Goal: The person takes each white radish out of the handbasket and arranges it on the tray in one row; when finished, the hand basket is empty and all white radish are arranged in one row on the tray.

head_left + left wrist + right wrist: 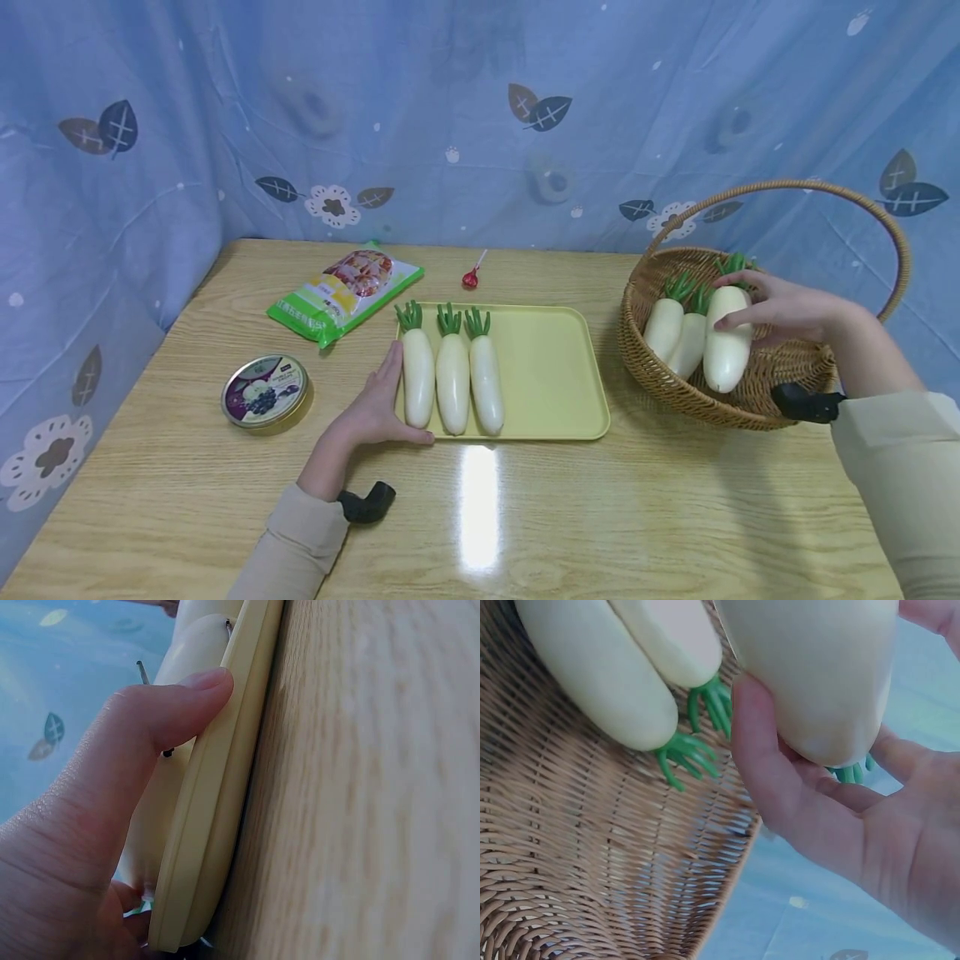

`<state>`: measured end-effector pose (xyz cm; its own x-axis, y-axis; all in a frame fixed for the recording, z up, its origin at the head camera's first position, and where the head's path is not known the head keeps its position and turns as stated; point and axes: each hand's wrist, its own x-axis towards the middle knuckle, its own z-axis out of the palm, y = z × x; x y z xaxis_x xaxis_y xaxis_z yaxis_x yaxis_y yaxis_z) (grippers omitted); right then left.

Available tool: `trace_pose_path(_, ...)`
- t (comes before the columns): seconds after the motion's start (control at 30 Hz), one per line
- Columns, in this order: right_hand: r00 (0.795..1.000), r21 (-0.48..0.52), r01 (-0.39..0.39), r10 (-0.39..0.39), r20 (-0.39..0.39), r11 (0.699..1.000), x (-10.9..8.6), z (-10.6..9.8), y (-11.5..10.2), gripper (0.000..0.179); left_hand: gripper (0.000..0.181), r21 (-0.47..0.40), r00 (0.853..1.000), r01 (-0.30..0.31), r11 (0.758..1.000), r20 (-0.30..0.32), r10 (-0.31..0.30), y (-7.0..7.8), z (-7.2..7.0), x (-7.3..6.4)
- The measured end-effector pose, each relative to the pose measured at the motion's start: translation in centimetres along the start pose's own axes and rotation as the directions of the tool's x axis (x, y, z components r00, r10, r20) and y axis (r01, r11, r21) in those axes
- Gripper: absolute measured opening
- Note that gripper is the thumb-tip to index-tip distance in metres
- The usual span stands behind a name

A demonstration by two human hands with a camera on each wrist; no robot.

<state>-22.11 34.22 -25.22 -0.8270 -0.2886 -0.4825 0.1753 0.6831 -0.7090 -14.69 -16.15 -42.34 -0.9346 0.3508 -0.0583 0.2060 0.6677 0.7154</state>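
My right hand [787,308] grips a white radish [727,340] with a green top, lifted over the wicker basket [675,400]. In the right wrist view, thumb and fingers curl round the leafy end of this radish [817,675]. Two more radishes [663,329] lie beside it in the basket. My left hand [375,408] holds the near left corner of a yellow tray [551,375], its thumb over the rim in the left wrist view. Three white radishes [452,383] lie side by side on the tray's left part, green tops pointing away.
Left of the tray are a round tin [265,392] and a green food packet [345,292]. A red lollipop [470,278] lies behind the tray. The basket's tall handle [787,183] arches above my right hand. A blue patterned curtain [450,108] hangs behind the wooden table [585,517].
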Motion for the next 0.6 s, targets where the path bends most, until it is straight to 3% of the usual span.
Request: trace_pose_path(0.6,0.993,-0.047,0.092,-0.095,-0.071,0.995,-2.4,2.4,-1.9,0.077,0.141,-0.008,1.0,-0.02,1.0,-0.005,0.02,0.1,0.0,-0.1)
